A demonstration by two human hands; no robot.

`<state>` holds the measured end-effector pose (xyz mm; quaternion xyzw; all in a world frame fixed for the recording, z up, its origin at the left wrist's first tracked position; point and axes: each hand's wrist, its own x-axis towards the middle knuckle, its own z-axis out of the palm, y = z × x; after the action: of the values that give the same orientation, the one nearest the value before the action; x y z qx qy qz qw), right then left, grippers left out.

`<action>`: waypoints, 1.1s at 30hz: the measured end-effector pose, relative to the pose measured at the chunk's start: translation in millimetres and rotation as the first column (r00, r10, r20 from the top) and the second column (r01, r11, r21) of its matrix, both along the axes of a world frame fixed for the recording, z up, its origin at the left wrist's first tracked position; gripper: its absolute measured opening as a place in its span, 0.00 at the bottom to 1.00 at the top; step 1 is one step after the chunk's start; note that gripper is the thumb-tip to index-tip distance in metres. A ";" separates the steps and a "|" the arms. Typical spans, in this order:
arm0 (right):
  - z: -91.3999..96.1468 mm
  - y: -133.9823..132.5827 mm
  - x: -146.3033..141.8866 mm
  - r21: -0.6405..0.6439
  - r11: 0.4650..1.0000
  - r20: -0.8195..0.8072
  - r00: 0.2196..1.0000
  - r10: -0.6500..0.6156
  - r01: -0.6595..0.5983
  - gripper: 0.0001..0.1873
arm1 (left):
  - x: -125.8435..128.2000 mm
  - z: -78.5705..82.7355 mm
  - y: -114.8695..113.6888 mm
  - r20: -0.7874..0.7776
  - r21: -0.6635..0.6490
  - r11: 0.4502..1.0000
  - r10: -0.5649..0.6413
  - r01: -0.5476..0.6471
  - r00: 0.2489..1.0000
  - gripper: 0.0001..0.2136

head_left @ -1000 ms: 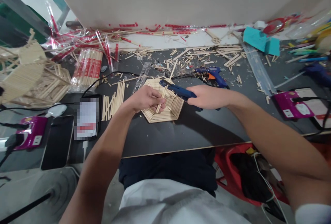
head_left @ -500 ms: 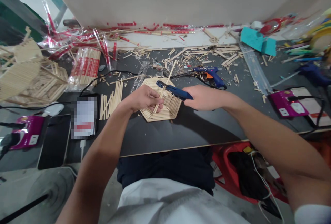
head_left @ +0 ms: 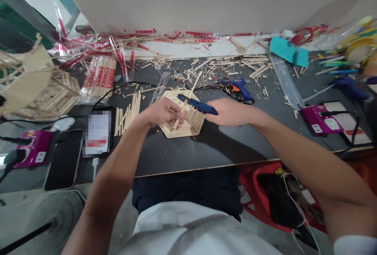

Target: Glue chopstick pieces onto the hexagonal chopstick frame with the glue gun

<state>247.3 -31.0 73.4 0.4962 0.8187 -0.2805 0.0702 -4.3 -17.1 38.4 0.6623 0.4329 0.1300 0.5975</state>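
Note:
A hexagonal panel of glued wooden sticks (head_left: pixel 194 123) lies flat on the dark table (head_left: pixel 224 145). Over it my left hand (head_left: pixel 163 112) pinches a long wooden stick (head_left: pixel 191 90) that slants up and away from me. My right hand (head_left: pixel 228 112) is closed round the handles of blue cutting pliers (head_left: pixel 196 105), whose jaws meet the stick near its middle. A row of cut sticks (head_left: pixel 129 112) lies just left of the panel.
A blue glue gun (head_left: pixel 237 86) with its cord lies behind the panel among stick offcuts. Packs of chopsticks (head_left: pixel 100 75) and stick models (head_left: pixel 32 86) fill the left. Two phones (head_left: pixel 97 133) and purple power strips (head_left: pixel 319 118) sit on the table. A red stool (head_left: pixel 259 186) stands below.
Both hands, the stick and the pliers keep the same grip. The whole view has shifted a little as my head moved.

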 end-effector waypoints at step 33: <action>-32.9 -13.0 3.3 0.233 0.967 0.085 0.992 0.089 -0.107 0.24 | -2.9 6.1 -25.7 0.034 -0.078 0.997 -0.011 0.013 0.999 0.11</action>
<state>250.6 -44.0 40.5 0.4699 0.8667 -0.1584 0.0546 -7.2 -42.8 44.5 0.6387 0.4235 0.1205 0.6310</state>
